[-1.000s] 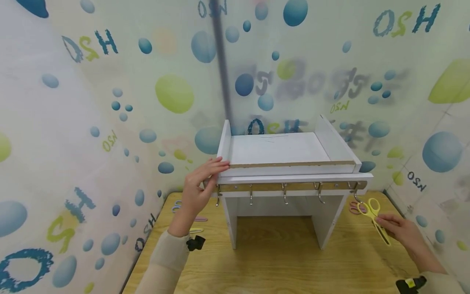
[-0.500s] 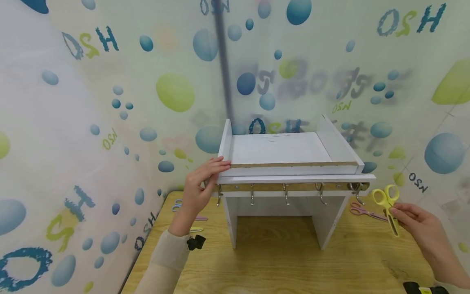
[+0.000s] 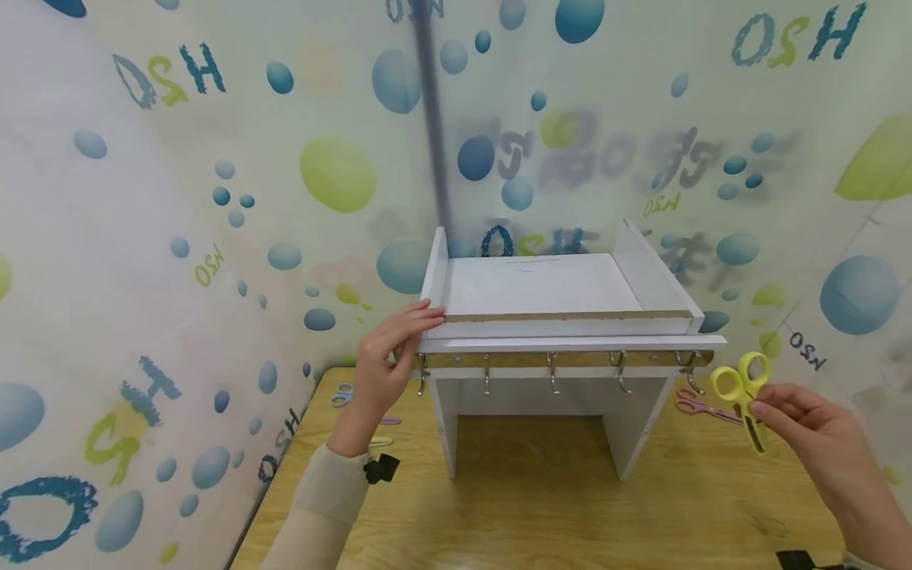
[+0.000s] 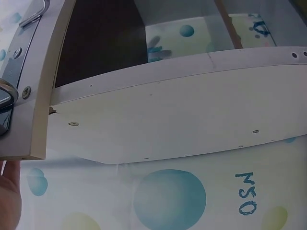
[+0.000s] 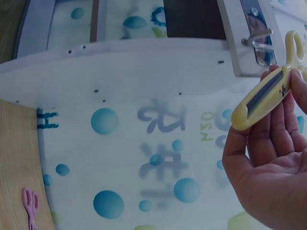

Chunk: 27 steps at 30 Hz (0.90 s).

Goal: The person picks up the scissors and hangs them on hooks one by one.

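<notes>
A white shelf [image 3: 541, 328] with a row of metal hooks along its front rail [image 3: 513, 360] stands on the table. My left hand [image 3: 385, 348] holds its front left corner, fingers over the upper edge and thumb lower down. In the left wrist view, part of that hand [image 4: 9, 196] shows beyond the rail's end. Off the shelf's right side, my right hand [image 3: 819, 435] pinches yellow scissors [image 3: 742, 388] near the pivot, handle loops up and blades down. The right wrist view shows the scissors [image 5: 261, 98] between thumb and fingers, beside the rail's end.
Pink scissors [image 3: 701, 405] lie on the wooden table [image 3: 527, 514] right of the shelf. Blue-handled scissors [image 3: 342, 394] and other pink and yellow items lie at the left, partly behind my left arm. Patterned walls [image 3: 335, 174] enclose the table closely.
The yellow scissors, held in my right hand, have moved up and to the right, turning more upright, uncovering more of the pink scissors. My left hand stays on the shelf corner.
</notes>
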{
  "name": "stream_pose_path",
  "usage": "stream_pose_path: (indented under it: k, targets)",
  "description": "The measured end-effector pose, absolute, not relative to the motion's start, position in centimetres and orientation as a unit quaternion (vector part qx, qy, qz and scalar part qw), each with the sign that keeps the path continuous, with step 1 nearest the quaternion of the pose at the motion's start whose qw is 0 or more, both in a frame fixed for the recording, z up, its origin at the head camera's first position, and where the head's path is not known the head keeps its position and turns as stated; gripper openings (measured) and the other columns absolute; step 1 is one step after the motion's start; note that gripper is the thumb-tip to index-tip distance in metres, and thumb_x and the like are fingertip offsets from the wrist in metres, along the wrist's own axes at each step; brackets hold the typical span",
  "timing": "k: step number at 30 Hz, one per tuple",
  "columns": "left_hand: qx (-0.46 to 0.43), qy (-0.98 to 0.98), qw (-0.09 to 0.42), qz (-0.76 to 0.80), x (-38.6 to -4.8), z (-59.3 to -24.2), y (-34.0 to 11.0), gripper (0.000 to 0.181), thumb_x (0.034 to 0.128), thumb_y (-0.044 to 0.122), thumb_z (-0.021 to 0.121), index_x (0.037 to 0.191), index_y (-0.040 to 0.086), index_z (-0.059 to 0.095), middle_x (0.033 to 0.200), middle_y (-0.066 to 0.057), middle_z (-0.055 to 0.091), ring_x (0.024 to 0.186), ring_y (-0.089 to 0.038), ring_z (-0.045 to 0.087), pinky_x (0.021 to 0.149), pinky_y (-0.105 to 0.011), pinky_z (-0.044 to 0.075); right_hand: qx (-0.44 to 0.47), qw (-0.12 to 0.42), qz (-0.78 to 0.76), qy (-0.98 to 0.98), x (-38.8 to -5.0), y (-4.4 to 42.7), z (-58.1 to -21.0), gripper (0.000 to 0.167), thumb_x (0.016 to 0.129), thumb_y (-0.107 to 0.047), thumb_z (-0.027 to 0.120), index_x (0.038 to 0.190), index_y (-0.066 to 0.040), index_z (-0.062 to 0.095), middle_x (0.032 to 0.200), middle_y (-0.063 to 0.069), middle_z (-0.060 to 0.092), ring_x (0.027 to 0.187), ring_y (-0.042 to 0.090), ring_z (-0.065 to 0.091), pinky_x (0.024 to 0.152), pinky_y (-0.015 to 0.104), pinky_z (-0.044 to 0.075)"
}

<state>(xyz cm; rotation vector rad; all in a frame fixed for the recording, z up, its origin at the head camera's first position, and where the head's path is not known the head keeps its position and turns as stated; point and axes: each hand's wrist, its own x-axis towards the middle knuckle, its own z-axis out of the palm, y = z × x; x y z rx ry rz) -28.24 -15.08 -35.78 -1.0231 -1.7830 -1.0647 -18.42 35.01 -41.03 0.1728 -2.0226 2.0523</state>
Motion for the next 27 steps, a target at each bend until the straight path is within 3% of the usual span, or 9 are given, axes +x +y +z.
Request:
stream_pose_path:
  k: [3,7,9,12,16,20,27]
  targets:
    - [-0.408,-0.7,0.409,-0.42,-28.4,-35.9,-15.2,0.034,0.0906,-0.015,0.055,0.112,0.003,0.074,0.116,-0.017,0.073,0.125,-0.029,0.063,0.073,-0.019,0.052,0.06,0.112,0.694,-0.708,-18.4,34.1,-40.9,0.025,0.097,0.005,0.057,0.099,-0.015,0.072,0.087,-0.012,0.073,0.079,0.001,0.064,0.068,0.01,0.05]
    - [-0.408,-0.695,0.411,-0.427,-28.5,-36.0,-15.2,0.032,0.0903,-0.014,0.055,0.111,0.002,0.074,0.115,-0.018,0.073,0.124,-0.027,0.064,0.089,-0.019,0.054,0.074,0.1,0.687,-0.715,-18.3,33.2,-41.0,0.027,0.096,0.007,0.056,0.099,-0.014,0.072,0.086,-0.012,0.073,0.078,0.001,0.065,0.069,0.011,0.05]
    - [-0.408,-0.691,0.411,-0.433,-28.5,-35.9,-15.2,0.031,0.0908,-0.013,0.055,0.11,0.002,0.075,0.114,-0.018,0.074,0.123,-0.027,0.065,0.1,-0.026,0.053,0.082,0.096,0.683,-0.72,-18.3,32.9,-41.1,0.027,0.096,0.008,0.057,0.099,-0.014,0.072,0.087,-0.012,0.074,0.078,0.001,0.065,0.069,0.011,0.05]
    - [-0.407,-0.685,0.414,-0.44,-28.6,-35.9,-14.9,0.03,0.0917,-0.011,0.054,0.109,0.002,0.075,0.112,-0.018,0.074,0.12,-0.031,0.066,0.106,-0.034,0.051,0.092,0.089,0.672,-0.729,-18.4,32.6,-41.4,0.026,0.096,0.008,0.057,0.1,-0.014,0.071,0.088,-0.013,0.073,0.078,0.001,0.065,0.07,0.011,0.05]
    - [-0.401,-0.681,0.419,-0.447,-28.7,-36.1,-14.5,0.032,0.092,-0.009,0.051,0.108,0.002,0.075,0.111,-0.018,0.075,0.119,-0.032,0.066,0.105,-0.032,0.052,0.098,0.073,0.655,-0.745,-18.6,32.5,-41.8,0.025,0.097,0.005,0.056,0.1,-0.014,0.071,0.09,-0.014,0.072,0.079,0.001,0.065,0.071,0.011,0.051]
    - [-0.398,-0.674,0.426,-0.454,-28.8,-36.3,-14.3,0.033,0.0911,-0.009,0.048,0.107,0.001,0.075,0.11,-0.019,0.075,0.119,-0.03,0.066,0.108,-0.037,0.049,0.097,0.064,0.652,-0.749,-18.9,32.3,-42.5,0.025,0.098,0.005,0.056,0.1,-0.016,0.07,0.09,-0.015,0.071,0.079,0.0,0.064,0.071,0.011,0.05]
    - [-0.394,-0.665,0.433,-0.464,-28.9,-36.5,-14.2,0.034,0.0906,-0.01,0.047,0.105,0.0,0.076,0.108,-0.02,0.075,0.116,-0.037,0.066,0.107,-0.038,0.05,0.115,0.085,0.666,-0.732,-19.4,31.8,-44.0,0.032,0.095,0.011,0.055,0.099,-0.016,0.071,0.09,-0.015,0.072,0.078,-0.001,0.065,0.069,0.011,0.051]
